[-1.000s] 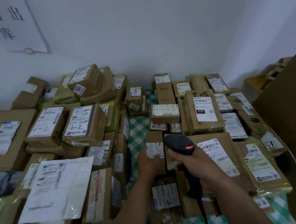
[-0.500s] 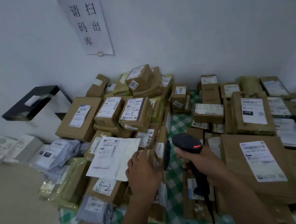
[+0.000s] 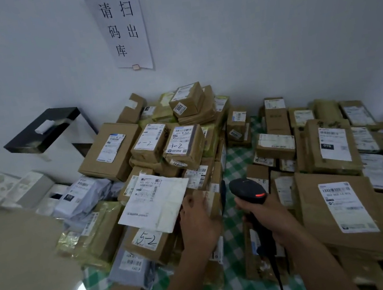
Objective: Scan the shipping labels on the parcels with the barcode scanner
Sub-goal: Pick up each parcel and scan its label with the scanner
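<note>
Since 1 s ago our view has swung left and up: the wall sign [image 3: 121, 27] and black shelf [image 3: 45, 130] now show, and our left hand [image 3: 199, 219] has shifted from the small box mid-pile over to the left stack.

Head view, the only one we have. Right hand [image 3: 265, 215] is clenched round the handle of the barcode scanner [image 3: 248, 189]; scanner head sits above and just ahead of the fist, red light on, cable trailing down toward us. Nose points ahead and slightly left, over the green check cloth [image 3: 234, 161].

Left hand lies flat, fingers spread, on the brown box [image 3: 211, 200] just left of the scanner. It rests on it, not closed round it; whether thumb hooks an edge, can't tell.

Key relation: the white mailer [image 3: 155, 200] w/ its shipping label lies left of and a bit beyond the left hand, touching its fingertips, well left of the scanner nose. Its long axis runs roughly away from us, tilted right. Left hand is nearer it; right hand is nearer the big box label [image 3: 347, 207], which sits to the scanner's right.

Our guess: next scan needs the right wrist to turn left toward the mailer, or left hand to present a label to the nose.

Both forearms reach fwd, elbows low, wrists near level.
</note>
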`<state>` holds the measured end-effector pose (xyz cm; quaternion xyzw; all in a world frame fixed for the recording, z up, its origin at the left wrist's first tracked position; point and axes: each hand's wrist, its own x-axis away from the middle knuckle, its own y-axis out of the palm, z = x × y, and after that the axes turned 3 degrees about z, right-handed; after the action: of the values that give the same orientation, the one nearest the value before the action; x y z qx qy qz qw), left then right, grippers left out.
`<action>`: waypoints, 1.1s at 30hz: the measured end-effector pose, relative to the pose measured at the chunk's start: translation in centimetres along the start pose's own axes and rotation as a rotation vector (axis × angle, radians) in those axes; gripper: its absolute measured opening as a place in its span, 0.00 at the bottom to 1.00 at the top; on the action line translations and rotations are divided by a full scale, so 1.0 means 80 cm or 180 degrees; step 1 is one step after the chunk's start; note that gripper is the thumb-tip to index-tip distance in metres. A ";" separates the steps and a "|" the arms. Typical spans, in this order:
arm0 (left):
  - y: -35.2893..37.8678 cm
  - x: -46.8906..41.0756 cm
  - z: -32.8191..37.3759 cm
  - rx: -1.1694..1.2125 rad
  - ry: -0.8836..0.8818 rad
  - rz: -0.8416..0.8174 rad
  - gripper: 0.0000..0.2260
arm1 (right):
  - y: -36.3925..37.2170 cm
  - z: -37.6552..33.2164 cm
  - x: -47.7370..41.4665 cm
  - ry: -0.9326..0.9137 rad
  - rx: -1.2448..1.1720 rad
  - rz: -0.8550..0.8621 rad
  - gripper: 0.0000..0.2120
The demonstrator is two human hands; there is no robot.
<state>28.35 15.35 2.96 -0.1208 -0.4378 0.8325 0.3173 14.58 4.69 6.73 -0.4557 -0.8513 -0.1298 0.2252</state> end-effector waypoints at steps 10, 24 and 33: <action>-0.073 -0.024 0.014 0.2052 -0.0336 -0.0465 0.30 | 0.022 -0.023 0.020 -0.0662 -0.0208 0.0690 0.21; -0.132 -0.048 -0.036 0.3193 -0.0064 -0.2133 0.17 | 0.070 -0.016 0.057 -0.1025 -0.1069 0.0713 0.35; -0.118 -0.049 -0.049 0.3242 -0.0023 -0.2403 0.27 | 0.070 0.000 0.079 -0.0962 -0.0947 0.1000 0.21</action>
<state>37.24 19.30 7.99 0.2109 -0.0004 0.7676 0.6053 16.21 12.30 9.97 -0.6246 -0.7656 -0.1475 0.0435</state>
